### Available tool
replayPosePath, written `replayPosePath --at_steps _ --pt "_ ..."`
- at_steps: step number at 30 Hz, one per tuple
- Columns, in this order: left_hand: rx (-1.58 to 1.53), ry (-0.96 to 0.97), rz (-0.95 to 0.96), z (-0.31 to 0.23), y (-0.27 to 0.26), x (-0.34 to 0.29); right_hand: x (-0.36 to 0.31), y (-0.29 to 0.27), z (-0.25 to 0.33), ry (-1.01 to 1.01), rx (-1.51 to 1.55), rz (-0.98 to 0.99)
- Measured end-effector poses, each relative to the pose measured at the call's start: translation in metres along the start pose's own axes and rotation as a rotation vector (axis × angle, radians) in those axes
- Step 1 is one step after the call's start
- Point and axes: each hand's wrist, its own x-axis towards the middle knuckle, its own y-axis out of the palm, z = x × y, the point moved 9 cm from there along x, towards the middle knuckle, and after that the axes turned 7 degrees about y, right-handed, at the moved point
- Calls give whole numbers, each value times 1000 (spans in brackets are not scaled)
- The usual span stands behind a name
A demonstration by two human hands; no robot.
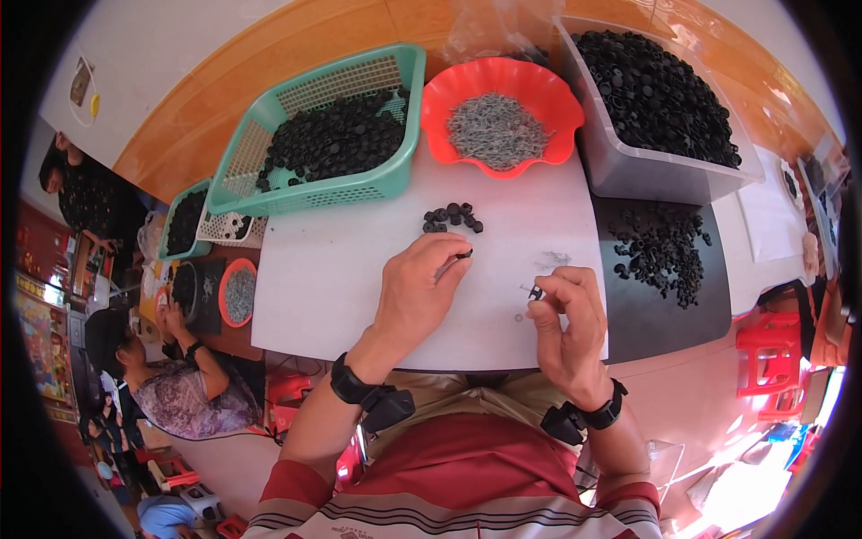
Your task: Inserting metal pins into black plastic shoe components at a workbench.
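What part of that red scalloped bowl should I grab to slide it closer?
Probably the near rim of the red scalloped bowl, from the wearer's side: its wavy edge stands bare of metal fasteners and faces the white work surface, while the green basket crowds its left and the grey bin its right.

We see an assembly workshop: a bin (664,186) of black parts (660,94) at upper right, a red bowl (437,106) of metal pins (501,132), a co-worker (193,397) at left.
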Motion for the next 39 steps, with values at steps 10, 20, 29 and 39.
replayPosePath --at_steps 10,20,29,39 --pt "139 105 47 -8 -1 1 2 1 1 4 -9 18" --pt "-287 -168 92 16 2 -3 1 1 1 -2 -21 20" --pt "-897 -417 128 22 24 -23 2 4 0 7 -18 38" --pt "-1450 -624 64 28 39 -44 7 9 10 -22 -17 61"
